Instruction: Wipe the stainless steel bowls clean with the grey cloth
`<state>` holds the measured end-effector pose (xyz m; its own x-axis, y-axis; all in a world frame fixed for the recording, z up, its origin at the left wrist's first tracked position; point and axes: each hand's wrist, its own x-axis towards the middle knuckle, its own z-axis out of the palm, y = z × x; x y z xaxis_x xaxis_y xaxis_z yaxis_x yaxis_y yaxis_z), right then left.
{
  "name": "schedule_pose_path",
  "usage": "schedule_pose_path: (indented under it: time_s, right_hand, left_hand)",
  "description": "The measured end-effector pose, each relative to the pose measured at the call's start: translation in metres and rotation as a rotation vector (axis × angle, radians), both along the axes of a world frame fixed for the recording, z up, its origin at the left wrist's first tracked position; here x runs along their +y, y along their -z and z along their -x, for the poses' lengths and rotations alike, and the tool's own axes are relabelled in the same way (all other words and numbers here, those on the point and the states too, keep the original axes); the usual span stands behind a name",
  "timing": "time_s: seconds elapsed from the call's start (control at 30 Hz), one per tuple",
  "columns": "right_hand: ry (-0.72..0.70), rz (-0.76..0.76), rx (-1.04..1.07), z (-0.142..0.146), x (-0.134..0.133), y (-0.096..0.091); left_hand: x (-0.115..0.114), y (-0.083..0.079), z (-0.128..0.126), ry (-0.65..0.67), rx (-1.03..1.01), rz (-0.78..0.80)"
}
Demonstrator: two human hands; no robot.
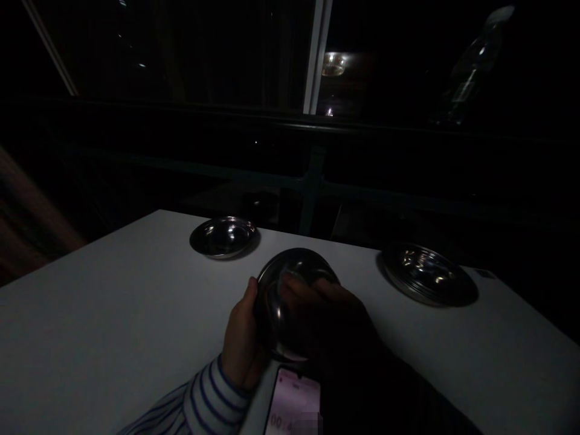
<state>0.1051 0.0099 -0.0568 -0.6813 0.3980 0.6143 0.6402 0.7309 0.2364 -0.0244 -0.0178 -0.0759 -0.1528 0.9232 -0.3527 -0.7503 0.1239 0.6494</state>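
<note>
A shiny steel bowl (277, 311) is tilted up over the white table, its inside facing me. My left hand (241, 338) grips its left rim, with the thumb on the outer edge and the fingers behind it. Inside the bowl, my right hand (326, 302) presses with curled fingers against the metal. A small pale patch shows at those fingertips, too dark to name. Deep shadow covers most of the right hand and forearm.
One steel bowl (222, 237) sits at the table's back left. Several stacked steel bowls (428, 275) stand at the right. A lit phone (294, 396) lies below my hands on the white table (136, 326). A plastic bottle (475, 66) is at the upper right.
</note>
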Motion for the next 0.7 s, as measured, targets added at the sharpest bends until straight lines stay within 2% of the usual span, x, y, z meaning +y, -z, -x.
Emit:
schedule_pose_path:
  time_s: [0.13, 0.33, 0.53, 0.7]
  right_hand:
    - [-0.059, -0.114, 0.01, 0.006, -0.003, 0.013]
    - [-0.026, -0.12, 0.025, 0.011, -0.017, 0.027]
    - [-0.031, -0.119, 0.065, 0.017, -0.025, 0.031]
    - [-0.083, -0.251, 0.127, 0.018, -0.025, 0.034]
  left_hand:
    - [0.002, -0.002, 0.0, -0.016, -0.019, 0.021]
    - [0.001, -0.011, 0.001, -0.037, -0.044, 0.072]
    - [0.002, -0.013, 0.006, -0.029, -0.148, 0.03]
    - [0.007, -0.01, 0.011, -0.124, -0.186, -0.009]
